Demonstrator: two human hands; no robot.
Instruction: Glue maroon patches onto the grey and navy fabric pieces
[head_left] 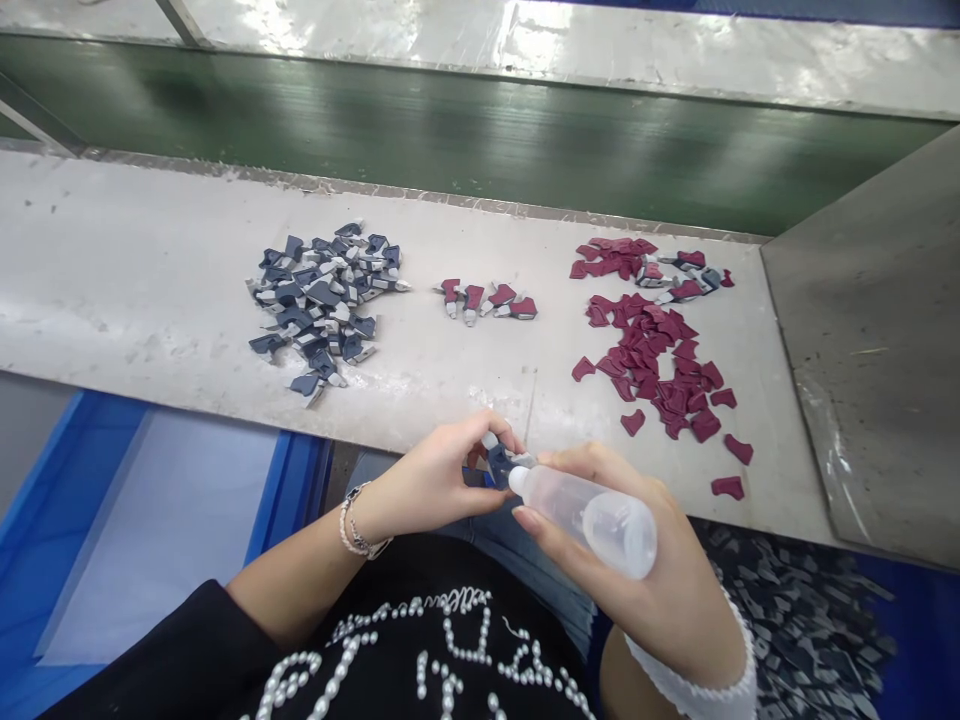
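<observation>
My left hand [439,475] pinches a small dark blue-grey part [499,464] at the near edge of the white workbench [135,270]. My right hand [637,560] holds a clear plastic squeeze bottle [589,515], its nozzle touching that part. On the bench lie a heap of several blue-grey parts [326,300] at the left, a few parts with maroon faces [487,298] in the middle, and a spread of several maroon pieces [660,360] at the right.
A green conveyor belt [480,140] runs behind the bench. A grey metal plate [877,340] stands at the right. A blue bin [150,520] sits below left, and a bin of dark parts [810,620] lies below right.
</observation>
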